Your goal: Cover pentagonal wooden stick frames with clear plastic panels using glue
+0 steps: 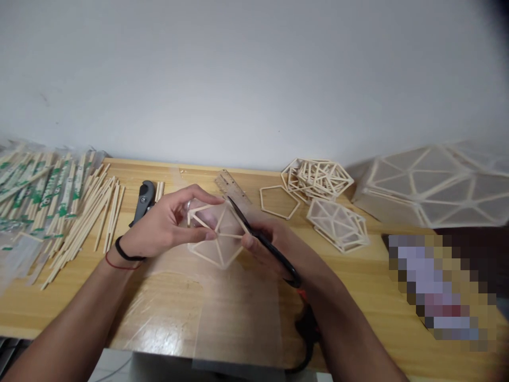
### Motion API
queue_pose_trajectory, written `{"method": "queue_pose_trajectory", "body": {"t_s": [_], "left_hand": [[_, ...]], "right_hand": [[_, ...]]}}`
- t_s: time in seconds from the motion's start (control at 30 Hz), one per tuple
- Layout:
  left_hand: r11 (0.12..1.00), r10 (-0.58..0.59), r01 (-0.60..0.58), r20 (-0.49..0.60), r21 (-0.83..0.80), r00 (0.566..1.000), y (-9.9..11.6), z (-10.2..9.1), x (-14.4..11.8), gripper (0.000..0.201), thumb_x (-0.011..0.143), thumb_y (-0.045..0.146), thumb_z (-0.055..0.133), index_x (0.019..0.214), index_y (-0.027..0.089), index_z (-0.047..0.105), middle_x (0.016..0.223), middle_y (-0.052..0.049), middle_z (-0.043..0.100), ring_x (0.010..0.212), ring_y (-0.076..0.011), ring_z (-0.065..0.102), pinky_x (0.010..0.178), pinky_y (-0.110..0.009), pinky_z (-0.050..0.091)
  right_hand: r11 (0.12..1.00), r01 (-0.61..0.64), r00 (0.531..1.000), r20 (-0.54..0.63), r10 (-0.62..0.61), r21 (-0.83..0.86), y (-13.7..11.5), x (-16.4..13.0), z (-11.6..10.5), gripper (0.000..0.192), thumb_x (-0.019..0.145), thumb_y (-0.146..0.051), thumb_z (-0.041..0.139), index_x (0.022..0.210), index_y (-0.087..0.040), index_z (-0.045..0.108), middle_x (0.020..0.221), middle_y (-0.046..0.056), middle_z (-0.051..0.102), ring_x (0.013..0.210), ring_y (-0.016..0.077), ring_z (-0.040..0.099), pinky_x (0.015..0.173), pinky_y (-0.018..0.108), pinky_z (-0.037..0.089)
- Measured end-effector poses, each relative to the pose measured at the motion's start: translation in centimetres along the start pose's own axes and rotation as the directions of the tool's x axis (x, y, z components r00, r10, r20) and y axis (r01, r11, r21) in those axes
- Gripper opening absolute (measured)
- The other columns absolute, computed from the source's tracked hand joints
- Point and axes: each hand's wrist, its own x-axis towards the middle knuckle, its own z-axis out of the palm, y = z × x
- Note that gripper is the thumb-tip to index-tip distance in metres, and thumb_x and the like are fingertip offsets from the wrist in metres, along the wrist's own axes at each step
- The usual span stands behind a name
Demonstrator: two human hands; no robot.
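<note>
My left hand (169, 220) pinches a pentagonal frame of pale wooden sticks (218, 248) between thumb and fingers. Sticks meet at the frame's middle like spokes, and translucent film covers it. My right hand (270, 241) is closed around black scissors (276, 256), whose blade lies along the frame's upper right edge. The right thumb touches the frame's right corner. Some of the right fingers are hidden behind the scissors and frame. Below the hands, a translucent sheet (240, 313) lies on the wooden table (159, 313) and hangs over its front edge.
Loose sticks (83, 228) and wrapped chopsticks (43, 180) cover the left side. A grey-black cutter (143, 201) and a ruler (233, 185) lie behind. Stick frames (322, 178), film-covered pieces (338, 223) and a large film-covered structure (437, 185) are right. A black corded tool (307, 323) sits by my right forearm.
</note>
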Motion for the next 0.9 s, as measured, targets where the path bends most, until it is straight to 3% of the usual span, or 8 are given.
{"method": "queue_pose_trajectory", "body": {"t_s": [0.27,0.43,0.6,0.9], "left_hand": [[1.000,-0.001,0.001,-0.005,0.005,1.000,0.07,0.18,0.28,0.043,0.079,0.017,0.089,0.119,0.022,0.073,0.088,-0.001,0.077,0.071,-0.0108,0.069,0.062,-0.019,0.053],[1.000,-0.026,0.026,0.002,0.010,1.000,-0.22,-0.03,0.13,0.046,0.080,0.020,0.089,0.123,0.021,0.072,0.087,-0.003,0.078,0.072,-0.0141,0.071,0.062,-0.021,0.053],[1.000,-0.001,0.001,0.008,0.003,1.000,-0.24,-0.12,0.07,0.047,0.079,0.016,0.089,0.123,0.023,0.072,0.087,-0.002,0.079,0.071,-0.0121,0.070,0.060,-0.019,0.050],[0.999,0.010,-0.010,0.017,-0.031,1.000,-0.09,-0.05,0.14,0.045,0.080,0.012,0.088,0.121,0.023,0.072,0.088,-0.001,0.079,0.073,-0.0113,0.071,0.062,-0.018,0.052]], "right_hand": [[0.998,-0.019,1.000,-0.013,0.020,0.056,0.23,-0.08,0.41,0.064,0.086,-0.082,0.059,0.074,-0.019,0.060,0.062,-0.005,0.035,0.056,0.0109,0.029,0.050,0.028,0.019],[0.997,-0.030,0.999,-0.019,0.031,0.067,0.07,-0.13,0.51,0.063,0.084,-0.081,0.062,0.068,-0.021,0.053,0.057,-0.006,0.039,0.052,0.0103,0.034,0.048,0.027,0.020],[0.998,-0.019,1.000,-0.009,0.020,0.054,0.45,-0.08,0.56,0.057,0.087,-0.075,0.064,0.070,-0.021,0.053,0.053,-0.007,0.042,0.046,0.0094,0.038,0.044,0.025,0.023],[0.980,-0.060,0.997,0.058,0.050,0.191,0.28,-0.44,0.78,0.048,0.092,-0.062,0.065,0.071,-0.022,0.051,0.052,-0.007,0.047,0.041,0.0093,0.044,0.038,0.021,0.031]]}}
